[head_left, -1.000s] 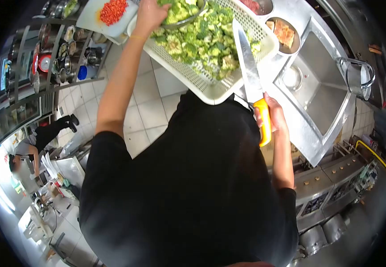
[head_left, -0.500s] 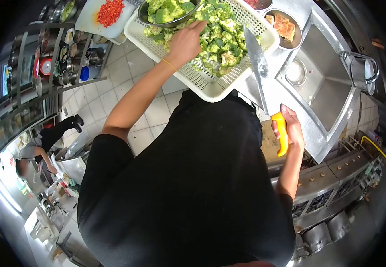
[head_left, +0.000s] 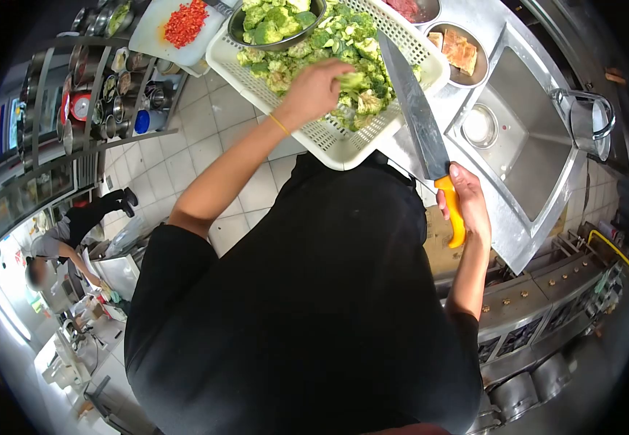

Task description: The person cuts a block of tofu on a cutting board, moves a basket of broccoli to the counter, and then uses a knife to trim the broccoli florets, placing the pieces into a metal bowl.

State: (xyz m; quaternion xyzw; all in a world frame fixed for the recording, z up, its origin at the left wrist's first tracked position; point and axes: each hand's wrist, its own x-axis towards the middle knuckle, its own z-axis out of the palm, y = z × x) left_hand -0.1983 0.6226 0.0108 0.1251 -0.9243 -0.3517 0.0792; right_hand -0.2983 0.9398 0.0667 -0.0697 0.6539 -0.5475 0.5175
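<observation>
My left hand point(head_left: 316, 92) is over the white perforated basket point(head_left: 340, 156), its fingers closed on a light green broccoli piece point(head_left: 351, 80) slightly smeared by motion. Many cut broccoli pieces point(head_left: 365, 52) fill the basket. At its far left corner rests a metal bowl point(head_left: 285, 42) of larger broccoli florets point(head_left: 276, 27). My right hand point(head_left: 468, 196) grips the yellow handle of a large kitchen knife point(head_left: 417, 109). The blade points up and away, crossing over the basket's right edge.
Chopped red pepper point(head_left: 185, 24) lies on a white cutting board point(head_left: 156, 45) at the far left. Right of the basket stand a bowl of orange-brown slabs point(head_left: 459, 52) and a bowl of red meat point(head_left: 404, 9). A steel sink point(head_left: 539, 156) is at right. Another person point(head_left: 64, 243) works at left.
My left hand has moved right and nearer to me across the basket, now with a broccoli piece in its fingers. The knife has turned slightly, its tip shifting left, more of the blade's flat showing.
</observation>
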